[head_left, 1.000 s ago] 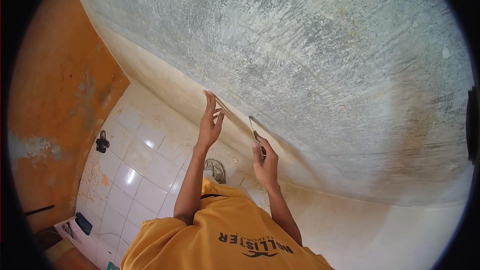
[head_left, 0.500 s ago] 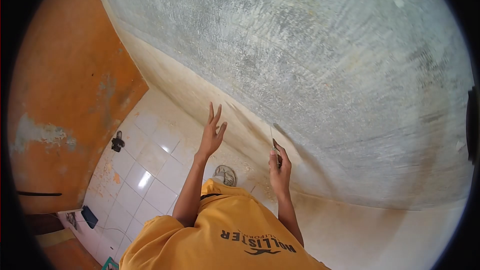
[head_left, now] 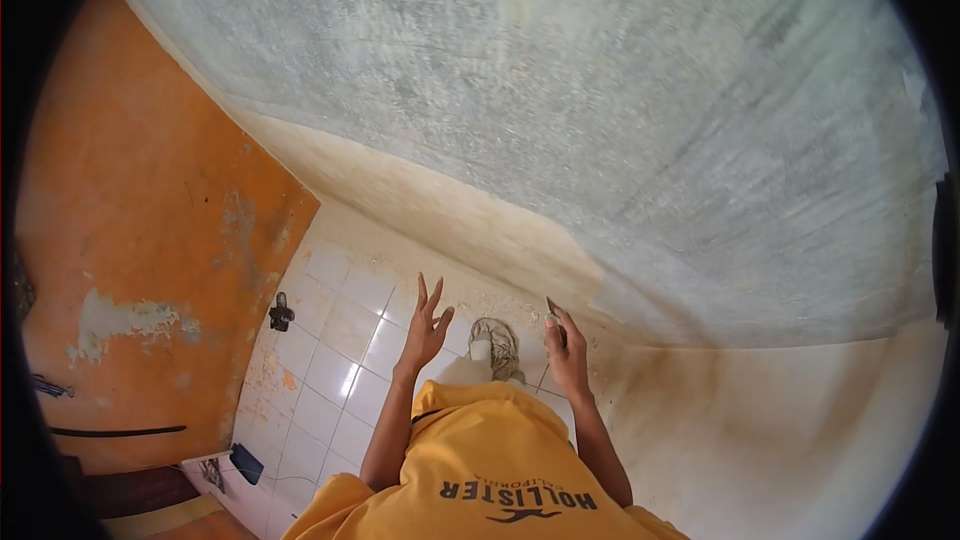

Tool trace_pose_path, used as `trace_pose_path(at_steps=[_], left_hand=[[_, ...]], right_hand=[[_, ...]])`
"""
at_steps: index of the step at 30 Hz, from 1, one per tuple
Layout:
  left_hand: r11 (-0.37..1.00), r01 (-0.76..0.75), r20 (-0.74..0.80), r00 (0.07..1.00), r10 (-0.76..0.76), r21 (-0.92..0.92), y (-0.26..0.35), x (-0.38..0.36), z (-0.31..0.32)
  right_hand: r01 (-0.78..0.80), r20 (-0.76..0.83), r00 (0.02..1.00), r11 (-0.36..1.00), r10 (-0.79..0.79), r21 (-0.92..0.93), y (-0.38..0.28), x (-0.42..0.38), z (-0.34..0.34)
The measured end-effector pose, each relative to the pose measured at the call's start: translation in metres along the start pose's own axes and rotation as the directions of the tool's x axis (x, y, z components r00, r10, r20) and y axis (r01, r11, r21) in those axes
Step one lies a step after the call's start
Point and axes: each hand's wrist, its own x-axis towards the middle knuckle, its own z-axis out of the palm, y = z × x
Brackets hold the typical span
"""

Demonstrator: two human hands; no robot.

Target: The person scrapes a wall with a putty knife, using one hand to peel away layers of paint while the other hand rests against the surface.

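My left hand is raised in front of the wall base with its fingers spread, and nothing is in it. To the right, my right hand is closed around a small scraper with a dark handle, its tip pointing up and away from me. Beyond both hands rises the wall, grey and rough above a smooth cream band. The scraper appears apart from the wall.
An orange wall with peeled patches stands at the left. White floor tiles carry flakes of debris. A small black object lies by the orange wall, with a dark blue object lower down. My shoe shows between my hands.
The view has shifted, showing more floor. My right hand and the scraper have come down and away from the grey surface. My left hand sits lower, its fingers still spread.
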Motion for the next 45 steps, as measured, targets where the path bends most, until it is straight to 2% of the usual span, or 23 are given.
trace_pose_path(at_steps=[3, 5, 8, 9, 12, 15, 16, 18, 22, 23, 26, 30, 34, 35, 38, 40, 42, 44, 45], left_hand=[[0.996, -0.052, 0.018, 0.999, 0.050, 0.070, 0.002, -0.025, 0.011], [0.992, -0.048, 0.046, 0.998, 0.043, 0.117, 0.004, -0.041, 0.013], [0.987, -0.036, 0.063, 0.998, 0.027, 0.156, 0.005, -0.064, 0.016], [0.984, -0.025, 0.064, 0.998, 0.014, 0.174, 0.004, -0.069, 0.018], [0.984, -0.009, 0.108, 0.994, -0.010, 0.177, 0.004, -0.080, 0.025], [0.980, -0.055, 0.165, 0.986, 0.023, 0.189, -0.006, -0.084, 0.035], [0.974, -0.115, 0.163, 0.983, 0.084, 0.194, -0.010, -0.083, 0.037], [0.952, -0.233, 0.151, 0.967, 0.206, 0.196, -0.021, -0.081, 0.038], [0.940, -0.262, 0.169, 0.959, 0.228, 0.217, -0.034, -0.077, 0.021], [0.947, -0.243, 0.179, 0.962, 0.208, 0.209, -0.038, -0.077, 0.013], [0.952, -0.186, 0.210, 0.968, 0.135, 0.244, -0.053, -0.072, -0.011], [0.974, -0.144, 0.222, 0.969, 0.104, 0.174, -0.078, -0.064, -0.049], [0.992, -0.095, 0.269, 0.961, 0.069, 0.083, -0.119, -0.044, -0.105], [0.994, -0.087, 0.286, 0.956, 0.064, 0.070, -0.129, -0.038, -0.124], [0.998, -0.035, 0.309, 0.951, 0.015, 0.058, -0.151, -0.024, -0.183], [0.999, -0.046, 0.296, 0.954, 0.036, 0.028, -0.170, -0.009, -0.226], [0.956, -0.228, 0.281, 0.944, 0.171, 0.184, -0.208, 0.015, -0.263], [0.857, -0.399, 0.283, 0.906, 0.314, 0.328, -0.248, 0.032, -0.295], [0.932, -0.260, 0.296, 0.938, 0.181, 0.254, -0.228, 0.036, -0.312]], right_hand=[[-0.032, 0.023, 0.999, 0.998, 0.030, 0.057, 0.031, -0.016, -0.016], [-0.125, 0.045, 0.992, 0.983, 0.120, 0.135, 0.044, -0.030, -0.021], [-0.215, 0.060, 0.975, 0.976, 0.214, 0.017, 0.051, -0.042, -0.038], [-0.155, 0.036, 0.987, 0.987, 0.154, 0.050, 0.053, -0.045, -0.041], [0.008, -0.064, 0.998, 1.000, -0.009, -0.014, 0.049, -0.054, -0.055], [-0.006, -0.167, 0.986, 1.000, 0.009, 0.022, 0.040, -0.064, -0.071], [-0.014, -0.204, 0.979, 1.000, 0.018, 0.018, 0.040, -0.069, -0.075], [-0.154, -0.200, 0.965, 0.984, 0.169, 0.088, 0.065, -0.077, -0.082], [-0.176, -0.306, 0.936, 0.984, 0.174, 0.022, 0.087, -0.085, -0.088], [-0.228, -0.313, 0.920, 0.972, 0.235, 0.058, 0.091, -0.089, -0.088], [-0.230, -0.373, 0.895, 0.969, 0.246, 0.088, 0.089, -0.093, -0.070], [-0.229, -0.423, 0.887, 0.972, 0.183, -0.060, 0.081, -0.090, -0.020], [-0.076, -0.467, 0.884, 0.974, -0.034, -0.215, 0.046, -0.074, 0.063], [-0.146, -0.428, 0.899, 0.984, 0.089, -0.102, 0.028, -0.073, 0.087], [-0.088, -0.422, 0.905, 0.995, 0.059, -0.049, -0.010, -0.059, 0.170], [-0.022, -0.382, 0.924, 0.998, -0.004, -0.063, -0.049, -0.045, 0.224], [0.019, -0.322, 0.945, 0.996, -0.047, -0.088, -0.071, -0.037, 0.272], [0.027, -0.229, 0.972, 0.990, -0.058, -0.138, -0.081, -0.033, 0.304], [-0.048, -0.163, 0.986, 0.987, 0.022, -0.153, -0.097, -0.036, 0.309]])
